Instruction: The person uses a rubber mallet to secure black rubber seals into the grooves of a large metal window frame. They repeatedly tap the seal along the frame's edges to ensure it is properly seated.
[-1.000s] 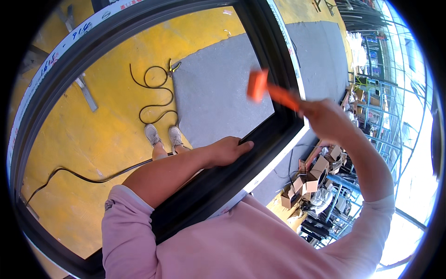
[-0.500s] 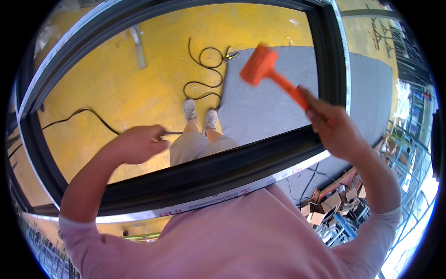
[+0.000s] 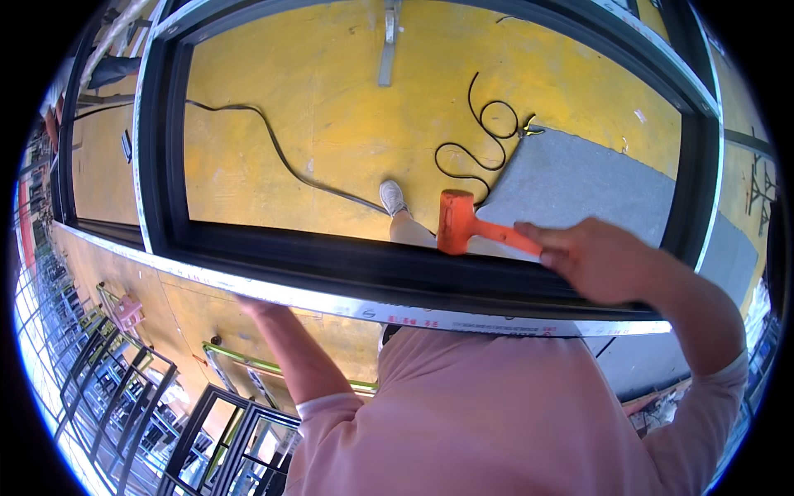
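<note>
My right hand (image 3: 597, 258) is closed round the handle of an orange mallet (image 3: 456, 221). The mallet's head is at the inner edge of the near rail of a large black frame (image 3: 364, 263); whether it touches the rail I cannot tell. White printed film covers the frame's outer edge. Beneath that near rail, to the left, my left hand (image 3: 254, 305) is mostly hidden by the frame, and its fingers do not show.
Through the frame opening lie a long black strip (image 3: 277, 149), a coiled black cord (image 3: 496, 132), yellow-handled pliers (image 3: 529, 128) and a grey mat (image 3: 587, 182) on the yellow floor. More dark frames (image 3: 223, 438) stand at lower left.
The mallet has come down from above the mat to the near rail. My left hand has gone from over the opening to beneath the rail. The view has swung left.
</note>
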Available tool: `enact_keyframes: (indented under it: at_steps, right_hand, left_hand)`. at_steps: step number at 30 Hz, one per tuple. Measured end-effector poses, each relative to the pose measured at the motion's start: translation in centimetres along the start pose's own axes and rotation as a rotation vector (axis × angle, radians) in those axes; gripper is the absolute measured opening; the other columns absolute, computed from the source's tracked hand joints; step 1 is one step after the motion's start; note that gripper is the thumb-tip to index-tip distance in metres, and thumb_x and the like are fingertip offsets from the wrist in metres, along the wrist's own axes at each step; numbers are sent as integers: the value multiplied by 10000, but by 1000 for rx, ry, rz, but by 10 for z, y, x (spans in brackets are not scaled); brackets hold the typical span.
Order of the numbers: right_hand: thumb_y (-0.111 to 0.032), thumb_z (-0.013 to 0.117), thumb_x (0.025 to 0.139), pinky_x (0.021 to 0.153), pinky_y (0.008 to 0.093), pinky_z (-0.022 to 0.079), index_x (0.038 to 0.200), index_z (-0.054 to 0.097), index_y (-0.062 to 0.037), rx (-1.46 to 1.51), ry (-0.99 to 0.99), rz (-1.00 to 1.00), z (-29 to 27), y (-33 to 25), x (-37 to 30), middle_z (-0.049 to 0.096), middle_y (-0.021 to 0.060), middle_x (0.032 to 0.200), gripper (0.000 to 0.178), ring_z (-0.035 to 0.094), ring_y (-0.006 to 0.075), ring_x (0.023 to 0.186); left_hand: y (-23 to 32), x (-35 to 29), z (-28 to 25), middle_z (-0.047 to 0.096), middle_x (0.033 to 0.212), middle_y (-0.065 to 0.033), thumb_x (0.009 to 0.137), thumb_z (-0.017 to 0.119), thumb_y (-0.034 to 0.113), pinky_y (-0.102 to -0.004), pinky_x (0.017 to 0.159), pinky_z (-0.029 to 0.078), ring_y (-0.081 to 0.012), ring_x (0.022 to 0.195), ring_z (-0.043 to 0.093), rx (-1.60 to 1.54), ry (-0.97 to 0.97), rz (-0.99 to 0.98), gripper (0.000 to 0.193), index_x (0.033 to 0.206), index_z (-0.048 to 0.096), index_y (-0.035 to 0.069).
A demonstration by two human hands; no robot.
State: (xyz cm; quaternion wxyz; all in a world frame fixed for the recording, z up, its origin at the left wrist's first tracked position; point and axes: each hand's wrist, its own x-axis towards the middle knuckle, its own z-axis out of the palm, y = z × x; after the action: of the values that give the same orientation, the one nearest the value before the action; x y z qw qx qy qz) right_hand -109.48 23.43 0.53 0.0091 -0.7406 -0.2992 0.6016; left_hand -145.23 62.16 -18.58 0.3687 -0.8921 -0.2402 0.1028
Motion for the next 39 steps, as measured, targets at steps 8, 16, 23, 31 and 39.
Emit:
enact_keyframes:
  at_steps: [8, 16, 23, 31, 39]
  right_hand:
    - [-210, 443, 1089, 763, 381, 516, 1586, 386, -191, 439, 255, 91, -36, -92, 39, 651, 122, 882, 500, 576, 262, 675]
    - [-222, 459, 1083, 736, 342, 482, 1566, 427, -204, 261, 186, 81, -44, -168, 82, 591, 137, 753, 485, 582, 217, 713]
    - [-211, 429, 1087, 624, 305, 528, 1573, 424, -241, 142, 11, 86, -56, -205, 100, 579, 77, 809, 486, 571, 140, 624]
    - [-205, 475, 1079, 668, 289, 507, 1591, 387, -178, 401, 207, -220, -46, -286, 172, 564, 62, 812, 519, 570, 119, 666]
    - [-210, 489, 1033, 776, 418, 502, 1472, 489, -112, 184, 95, -105, -74, -334, 145, 702, 188, 937, 450, 674, 352, 824]
  left_hand:
    - [12, 75, -26, 659, 1268, -88, 1103, 417, 262, -410, 1157, 403, -258, 1238, 591, 2575, 18, 114, 392, 1360, 570, 9]
    - [-22, 89, 40, 674, 1183, -93, 1083, 452, 232, -396, 1080, 443, -238, 1114, 619, 2443, -38, 204, 327, 1278, 615, 27]
    - [-18, 88, 27, 666, 1076, -57, 1090, 446, 242, -367, 921, 477, -212, 939, 602, 2500, -100, 539, 307, 1225, 630, 37]
    - [25, 51, -59, 668, 1196, -93, 1028, 590, 415, -430, 1041, 498, -268, 1189, 611, 2039, 925, 494, 399, 1204, 657, 63]
    - [-44, 60, 50, 561, 1463, -110, 1085, 414, 460, -545, 1138, 437, -318, 1352, 530, 2486, 110, 489, 541, 1478, 497, 97]
